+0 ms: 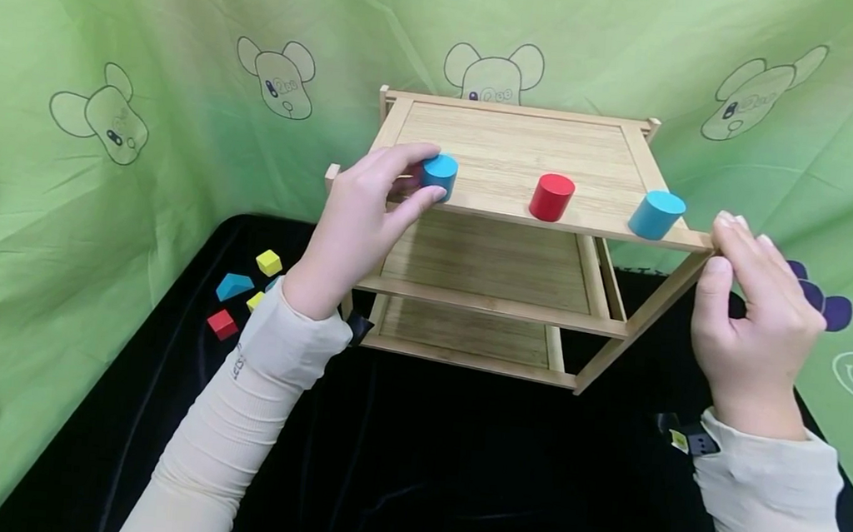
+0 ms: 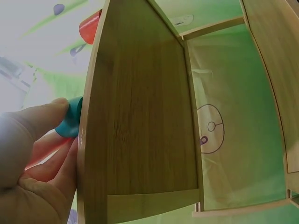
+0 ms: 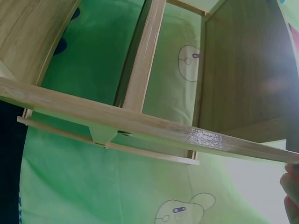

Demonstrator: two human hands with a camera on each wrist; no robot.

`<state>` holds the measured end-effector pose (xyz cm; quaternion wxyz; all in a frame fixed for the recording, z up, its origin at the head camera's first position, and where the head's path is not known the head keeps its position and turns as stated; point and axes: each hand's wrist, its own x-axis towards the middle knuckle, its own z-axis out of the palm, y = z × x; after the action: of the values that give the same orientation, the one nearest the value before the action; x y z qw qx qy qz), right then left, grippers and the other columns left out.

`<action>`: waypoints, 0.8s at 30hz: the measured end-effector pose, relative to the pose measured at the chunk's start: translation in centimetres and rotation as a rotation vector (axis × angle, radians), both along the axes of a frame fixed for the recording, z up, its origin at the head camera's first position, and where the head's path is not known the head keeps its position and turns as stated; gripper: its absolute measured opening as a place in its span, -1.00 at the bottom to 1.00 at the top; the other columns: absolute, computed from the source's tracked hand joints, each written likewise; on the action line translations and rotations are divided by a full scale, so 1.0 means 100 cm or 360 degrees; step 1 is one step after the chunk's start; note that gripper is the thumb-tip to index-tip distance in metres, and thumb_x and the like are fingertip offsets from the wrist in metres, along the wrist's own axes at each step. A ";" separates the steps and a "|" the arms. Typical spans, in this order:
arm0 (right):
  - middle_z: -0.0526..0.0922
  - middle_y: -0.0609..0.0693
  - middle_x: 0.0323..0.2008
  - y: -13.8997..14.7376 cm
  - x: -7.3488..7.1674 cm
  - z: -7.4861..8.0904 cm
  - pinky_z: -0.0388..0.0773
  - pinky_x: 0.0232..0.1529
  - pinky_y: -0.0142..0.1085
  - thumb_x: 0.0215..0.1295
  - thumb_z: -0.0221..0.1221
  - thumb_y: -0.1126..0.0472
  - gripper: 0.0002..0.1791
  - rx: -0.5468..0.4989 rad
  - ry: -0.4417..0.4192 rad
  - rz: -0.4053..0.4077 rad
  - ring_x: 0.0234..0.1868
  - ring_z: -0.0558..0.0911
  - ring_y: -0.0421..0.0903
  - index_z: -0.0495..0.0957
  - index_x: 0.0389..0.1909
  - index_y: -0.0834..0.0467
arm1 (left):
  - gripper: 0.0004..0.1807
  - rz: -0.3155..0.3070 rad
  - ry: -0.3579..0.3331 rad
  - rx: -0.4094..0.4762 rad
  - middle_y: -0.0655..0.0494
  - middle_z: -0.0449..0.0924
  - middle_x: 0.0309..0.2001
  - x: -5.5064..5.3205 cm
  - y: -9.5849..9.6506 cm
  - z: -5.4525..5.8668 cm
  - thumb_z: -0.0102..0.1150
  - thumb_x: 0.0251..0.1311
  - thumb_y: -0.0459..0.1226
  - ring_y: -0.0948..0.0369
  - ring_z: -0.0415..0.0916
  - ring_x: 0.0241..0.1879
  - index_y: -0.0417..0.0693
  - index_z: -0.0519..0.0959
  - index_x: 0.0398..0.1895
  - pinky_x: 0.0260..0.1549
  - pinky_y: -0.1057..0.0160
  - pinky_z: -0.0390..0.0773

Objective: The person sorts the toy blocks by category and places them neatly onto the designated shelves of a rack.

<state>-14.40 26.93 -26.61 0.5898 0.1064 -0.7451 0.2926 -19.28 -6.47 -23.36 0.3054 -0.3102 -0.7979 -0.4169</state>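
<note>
My left hand pinches a blue cylinder block between thumb and fingers at the left front of the wooden shelf's top board. In the left wrist view, the same blue cylinder block sits at the board's edge. A red cylinder block stands near the middle of the front edge, and a second blue cylinder block near the right end. My right hand grips the shelf's front right corner with bent fingers; only its fingertips show in the right wrist view.
The shelf has a middle board and a bottom board below. Left of it on the black cloth lie a yellow block, a blue block, a red block and others partly behind my left wrist. Green curtain surrounds the shelf.
</note>
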 end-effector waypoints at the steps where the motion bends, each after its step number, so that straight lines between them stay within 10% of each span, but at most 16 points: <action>1: 0.74 0.19 -0.08 0.001 0.000 0.000 0.48 0.30 -0.17 0.28 0.03 0.16 -0.59 0.0021 -0.0006 -0.0004 0.06 0.71 0.07 0.76 -0.10 0.27 | -0.59 -0.0009 -0.0002 0.0001 -0.15 0.64 0.07 0.000 0.000 0.000 0.32 0.31 -0.33 0.12 0.66 0.01 -0.33 0.57 0.17 0.03 0.40 0.59; 24: 0.70 0.19 0.01 0.020 0.006 0.000 0.42 0.35 -0.16 0.43 0.07 -0.03 -0.54 0.0294 -0.0139 0.0040 0.17 0.65 -0.02 0.71 0.07 0.18 | -0.61 -0.0016 -0.0082 -0.0008 -0.16 0.62 0.08 0.003 -0.002 0.003 0.30 0.34 -0.31 0.11 0.65 0.05 -0.33 0.56 0.16 0.05 0.43 0.57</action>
<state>-13.77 28.96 -26.60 0.5408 0.1569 -0.7925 0.2343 -18.99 -6.65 -23.10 0.2819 -0.3040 -0.8050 -0.4243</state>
